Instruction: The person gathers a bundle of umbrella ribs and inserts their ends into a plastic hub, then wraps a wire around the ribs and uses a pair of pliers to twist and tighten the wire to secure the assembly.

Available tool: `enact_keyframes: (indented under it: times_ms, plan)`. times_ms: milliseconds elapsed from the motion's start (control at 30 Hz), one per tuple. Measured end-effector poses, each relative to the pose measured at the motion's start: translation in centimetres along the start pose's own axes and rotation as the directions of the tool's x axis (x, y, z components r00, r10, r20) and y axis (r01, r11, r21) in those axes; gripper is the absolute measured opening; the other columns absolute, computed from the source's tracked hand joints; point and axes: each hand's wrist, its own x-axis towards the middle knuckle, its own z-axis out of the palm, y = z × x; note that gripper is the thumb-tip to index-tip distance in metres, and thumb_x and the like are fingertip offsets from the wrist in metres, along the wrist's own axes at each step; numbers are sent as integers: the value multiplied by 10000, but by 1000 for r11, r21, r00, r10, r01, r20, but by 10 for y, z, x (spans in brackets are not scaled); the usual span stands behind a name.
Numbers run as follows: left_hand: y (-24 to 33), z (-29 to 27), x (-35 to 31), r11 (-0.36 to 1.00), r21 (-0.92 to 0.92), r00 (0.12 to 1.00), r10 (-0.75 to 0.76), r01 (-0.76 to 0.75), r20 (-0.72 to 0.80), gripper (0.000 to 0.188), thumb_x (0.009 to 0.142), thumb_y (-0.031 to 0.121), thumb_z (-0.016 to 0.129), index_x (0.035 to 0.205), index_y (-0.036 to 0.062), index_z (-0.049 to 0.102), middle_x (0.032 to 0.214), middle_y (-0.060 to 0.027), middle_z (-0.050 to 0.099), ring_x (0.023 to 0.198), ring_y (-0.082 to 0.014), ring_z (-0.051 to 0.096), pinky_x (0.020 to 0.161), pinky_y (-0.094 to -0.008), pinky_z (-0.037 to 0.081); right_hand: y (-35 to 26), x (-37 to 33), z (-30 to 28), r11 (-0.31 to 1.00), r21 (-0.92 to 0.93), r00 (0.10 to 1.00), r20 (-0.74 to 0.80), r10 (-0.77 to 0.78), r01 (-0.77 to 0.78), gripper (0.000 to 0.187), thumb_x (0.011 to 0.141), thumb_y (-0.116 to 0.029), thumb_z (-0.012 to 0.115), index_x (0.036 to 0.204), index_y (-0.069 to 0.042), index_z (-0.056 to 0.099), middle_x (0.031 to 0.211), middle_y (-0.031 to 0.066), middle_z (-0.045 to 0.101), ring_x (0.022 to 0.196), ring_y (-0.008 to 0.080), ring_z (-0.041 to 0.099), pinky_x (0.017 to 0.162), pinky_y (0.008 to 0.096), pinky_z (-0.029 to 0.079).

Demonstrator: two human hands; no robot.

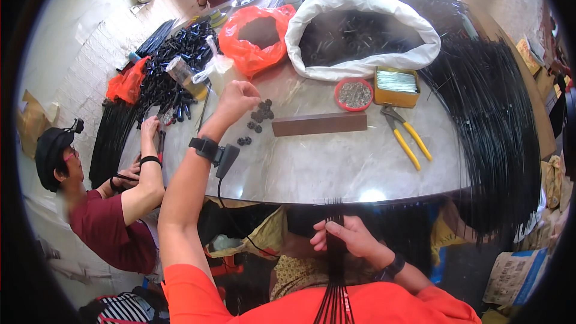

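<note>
My left hand [239, 97] reaches over the table, its fingertips pinched together; what they hold, if anything, is hidden. Just beside it lie several small black round toothed pieces [264, 110] in loose clusters on the tabletop. Close to my body, my right hand [354, 239] is closed around a bundle of thin black rods [336, 261]. The rods stand roughly lengthwise to me, their tips fanned just past the table's near edge and their other ends spreading over my orange shirt.
A brown bar [320, 125], yellow-handled pliers [408, 138], a red dish of small metal parts [354, 95] and a yellow box of wires [396, 88] lie ahead. Behind stand a white sack [362, 68] and red bag [255, 54]. Black rods [492, 126] overhang right. A co-worker [114, 222] works left.
</note>
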Motion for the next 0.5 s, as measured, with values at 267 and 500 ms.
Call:
enact_keyframes:
  times_ms: [267,500]
  plan:
    - [-13,-21,-59,996,-4,990,-86,87,111,133,762,80,765,852,8,700,712,-7,655,615,-82,602,546,-228,472,0,-1,3,1000,-14,1000,-25,-6,6,351,1053,-232,498,1203,74,582,1019,220,706,887,274,721,806,387,594]
    - [-20,-11,-90,967,-103,961,-211,231,177,285,728,103,819,955,-15,692,712,-28,661,618,-95,609,524,-256,469,0,0,6,1000,-24,1000,-16,-4,4,347,1053,-236,501,1197,68,587,1015,220,706,888,272,721,809,387,600]
